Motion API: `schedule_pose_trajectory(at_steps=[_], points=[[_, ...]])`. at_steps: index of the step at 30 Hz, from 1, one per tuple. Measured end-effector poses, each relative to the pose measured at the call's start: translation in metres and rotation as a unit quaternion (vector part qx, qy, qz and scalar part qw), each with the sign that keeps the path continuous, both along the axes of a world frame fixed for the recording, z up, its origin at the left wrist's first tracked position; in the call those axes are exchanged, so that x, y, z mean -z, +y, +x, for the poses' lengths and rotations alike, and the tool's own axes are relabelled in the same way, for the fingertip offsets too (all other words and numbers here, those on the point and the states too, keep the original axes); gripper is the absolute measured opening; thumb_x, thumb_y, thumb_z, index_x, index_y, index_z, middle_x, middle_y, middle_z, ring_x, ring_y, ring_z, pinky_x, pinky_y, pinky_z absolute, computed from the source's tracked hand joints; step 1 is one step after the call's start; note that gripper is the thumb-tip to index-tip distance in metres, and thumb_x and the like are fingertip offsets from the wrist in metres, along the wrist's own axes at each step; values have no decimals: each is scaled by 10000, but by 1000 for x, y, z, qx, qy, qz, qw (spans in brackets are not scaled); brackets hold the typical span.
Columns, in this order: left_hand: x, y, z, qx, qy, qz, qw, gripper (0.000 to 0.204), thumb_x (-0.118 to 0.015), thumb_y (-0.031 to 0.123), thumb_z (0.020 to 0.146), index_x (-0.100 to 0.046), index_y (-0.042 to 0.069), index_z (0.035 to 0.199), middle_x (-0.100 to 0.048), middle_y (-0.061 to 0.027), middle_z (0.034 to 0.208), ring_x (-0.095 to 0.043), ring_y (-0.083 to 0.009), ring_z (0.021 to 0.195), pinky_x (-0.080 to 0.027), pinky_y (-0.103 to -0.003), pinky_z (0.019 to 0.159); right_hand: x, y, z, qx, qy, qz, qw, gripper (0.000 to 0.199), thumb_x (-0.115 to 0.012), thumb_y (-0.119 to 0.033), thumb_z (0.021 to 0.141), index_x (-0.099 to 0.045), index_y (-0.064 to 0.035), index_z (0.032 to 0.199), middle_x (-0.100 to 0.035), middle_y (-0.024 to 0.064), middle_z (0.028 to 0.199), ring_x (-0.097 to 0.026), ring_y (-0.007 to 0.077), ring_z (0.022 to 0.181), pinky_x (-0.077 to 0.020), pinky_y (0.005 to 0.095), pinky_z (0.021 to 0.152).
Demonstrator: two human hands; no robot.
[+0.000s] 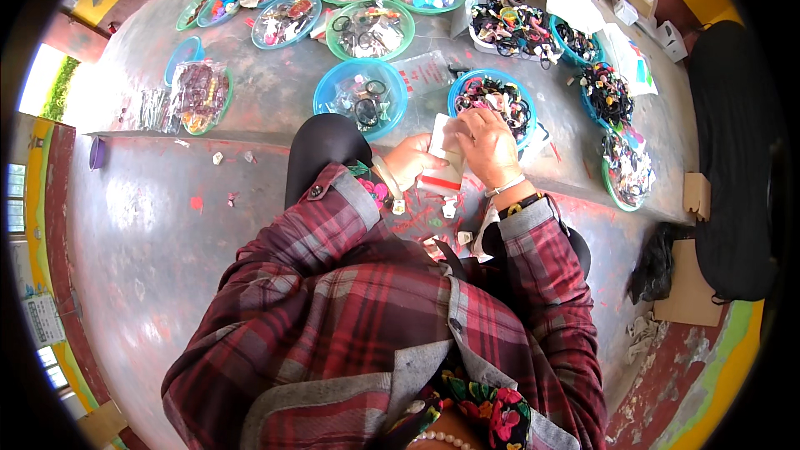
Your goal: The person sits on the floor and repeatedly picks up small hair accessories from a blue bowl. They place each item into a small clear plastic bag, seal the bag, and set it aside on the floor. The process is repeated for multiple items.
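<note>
A white card with a red stripe (444, 168) is held upright between my knees, in front of my body. My left hand (406, 162) grips its left edge, thumb and fingers closed on it. Against the card's upper right side, my right hand (490, 148) has its fingers bent and pressed together; whatever they pinch is hidden. Just beyond that hand stands a blue basket of mixed hair ties (479, 77). A larger blue basin (320, 100) with black rings and plastic bags inside sits beyond my left hand.
More baskets spread over the raised grey ledge, including a green one (407, 43) and a white tray of dark hair ties (510, 25). Plastic packets (155, 108) lie at the left. Paper scraps (450, 207) litter the lower floor. A black bag (654, 262) and cardboard (692, 296) are at the right.
</note>
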State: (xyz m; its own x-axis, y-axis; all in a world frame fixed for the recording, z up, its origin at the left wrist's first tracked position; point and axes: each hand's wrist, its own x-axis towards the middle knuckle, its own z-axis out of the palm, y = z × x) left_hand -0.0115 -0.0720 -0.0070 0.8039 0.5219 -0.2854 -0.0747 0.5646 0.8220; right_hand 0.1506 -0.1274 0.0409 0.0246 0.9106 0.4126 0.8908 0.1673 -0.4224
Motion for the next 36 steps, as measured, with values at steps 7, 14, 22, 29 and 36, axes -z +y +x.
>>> schedule_pose_trajectory(at_steps=[7, 14, 22, 29, 36], points=[[10, -1, 0, 16, -20, 23, 999, 314, -538, -45, 754, -542, 23, 1061, -563, -20, 960, -522, -100, 883, -394, -254, 792, 2, 0, -1, 5, -26, 13, 1000, 182, -604, -104, 696, -597, -56, 871, -566, 81, 857, -534, 279, 861, -433, 379, 743], [20, 2, 2, 38, -47, 14, 998, 429, -513, -69, 744, -503, 24, 1163, -553, -36, 1097, -514, -129, 1008, -377, -279, 884, -2, -1, -4, 12, -135, 35, 990, 123, -548, -129, 707, -576, -87, 819, -559, 54, 820, -534, 240, 797, -420, 358, 683], [9, 2, 1, 23, -53, -53, 997, 420, -515, -69, 751, -500, 21, 1160, -561, -65, 1095, -542, -164, 1001, -411, -314, 881, 2, 0, -5, -3, -191, 85, 978, 128, -535, -131, 674, -561, -82, 789, -557, 62, 813, -538, 229, 791, -422, 354, 685], [13, 4, 2, 28, -60, -61, 996, 386, -496, -69, 764, -506, 21, 1140, -567, -74, 1086, -549, -172, 1000, -427, -322, 875, 3, 2, -6, 9, -75, 91, 993, 98, -593, -108, 677, -587, -65, 765, -565, 69, 814, -539, 266, 806, -432, 359, 723], [9, 1, 1, 25, -31, 28, 999, 334, -527, -46, 763, -516, 0, 1093, -585, -79, 1026, -572, -160, 922, -435, -289, 827, -1, 8, 2, 34, 115, -33, 992, 134, -670, -133, 627, -626, -79, 741, -579, 89, 834, -531, 280, 857, -434, 366, 765]])
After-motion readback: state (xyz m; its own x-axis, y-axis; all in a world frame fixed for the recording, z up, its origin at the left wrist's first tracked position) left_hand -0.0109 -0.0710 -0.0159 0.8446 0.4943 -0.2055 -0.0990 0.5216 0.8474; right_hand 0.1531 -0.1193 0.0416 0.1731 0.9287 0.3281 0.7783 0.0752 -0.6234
